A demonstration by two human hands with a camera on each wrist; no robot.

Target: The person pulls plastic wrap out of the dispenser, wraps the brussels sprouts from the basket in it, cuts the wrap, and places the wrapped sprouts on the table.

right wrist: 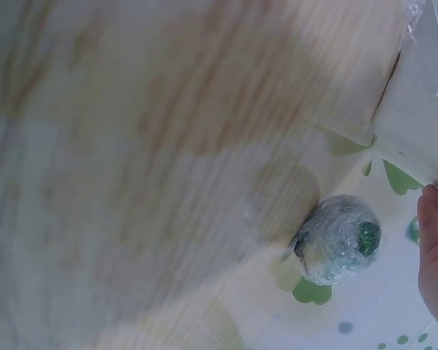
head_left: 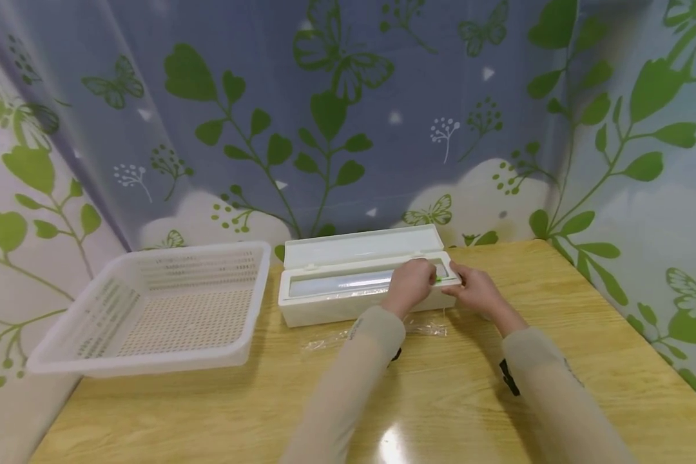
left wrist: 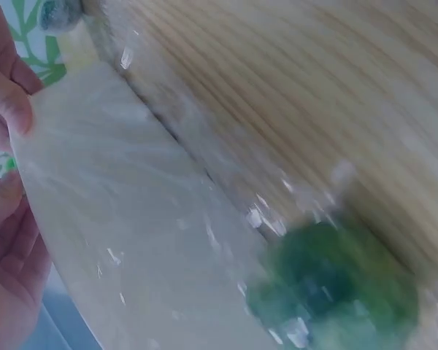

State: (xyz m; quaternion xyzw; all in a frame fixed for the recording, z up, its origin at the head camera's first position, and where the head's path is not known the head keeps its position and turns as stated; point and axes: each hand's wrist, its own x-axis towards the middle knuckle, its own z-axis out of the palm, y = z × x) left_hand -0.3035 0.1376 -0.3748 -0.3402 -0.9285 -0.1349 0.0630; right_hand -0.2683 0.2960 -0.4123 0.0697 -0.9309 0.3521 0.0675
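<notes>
A long white cling film dispenser (head_left: 325, 312) lies on the table with its lid (head_left: 362, 246) raised at the back. Inside is a shiny roll of cling film (head_left: 336, 283). My left hand (head_left: 412, 282) is over the right part of the opening, fingers curled at a small green slider cutter (head_left: 439, 280). With thumb in front and fingers behind, my right hand (head_left: 478, 295) grips the dispenser's right end. Clear film (left wrist: 124, 240) covers the front face in the left wrist view. A film-wrapped ball with green inside (right wrist: 339, 239) shows in the right wrist view.
To the left stands a white plastic basket (head_left: 246, 335) with a mesh bottom. Loose clear film (head_left: 330, 340) trails on the wooden table (head_left: 452, 399) before the dispenser. A blurred green lump (left wrist: 332, 288) is close to the left wrist camera. A patterned curtain (head_left: 255, 129) hangs behind.
</notes>
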